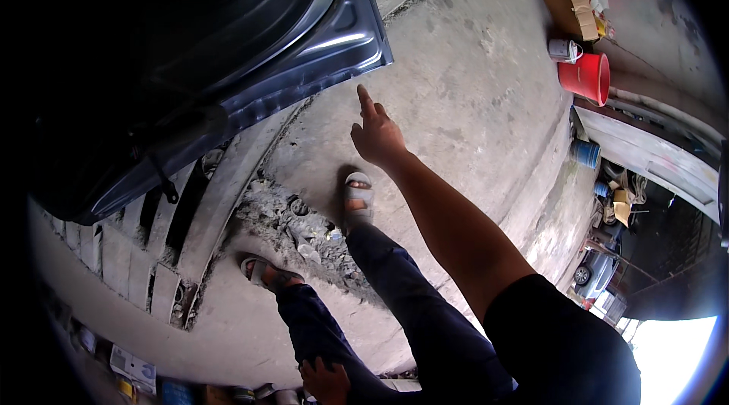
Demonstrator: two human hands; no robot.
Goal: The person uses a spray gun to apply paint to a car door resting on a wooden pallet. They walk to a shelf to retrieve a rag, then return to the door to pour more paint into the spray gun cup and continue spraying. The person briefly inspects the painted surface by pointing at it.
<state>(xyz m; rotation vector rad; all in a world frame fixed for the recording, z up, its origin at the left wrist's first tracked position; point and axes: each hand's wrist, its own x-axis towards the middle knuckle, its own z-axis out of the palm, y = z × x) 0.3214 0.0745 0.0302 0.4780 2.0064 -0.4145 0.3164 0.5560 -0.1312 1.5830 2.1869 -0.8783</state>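
A dark blue metal car panel (342, 48), which looks like a door or lid, fills the upper left; much of it is lost in shadow. Just below its right-hand corner is my right hand (377, 135), arm stretched forward and index finger extended. That fingertip looks slightly apart from the panel's edge, and the other fingers are partly curled around nothing. My left hand (325, 381) is low in the picture by my left thigh, its fingers apart and nothing visible in it.
Beneath the panel run floor slats (125, 268) with dark gaps. Broken rubble (304, 234) fills a pit by my sandalled feet (358, 196). Along the right wall stand a red bucket (585, 80), a paint can (563, 50), cardboard boxes (566, 6) and a blue drum (585, 153).
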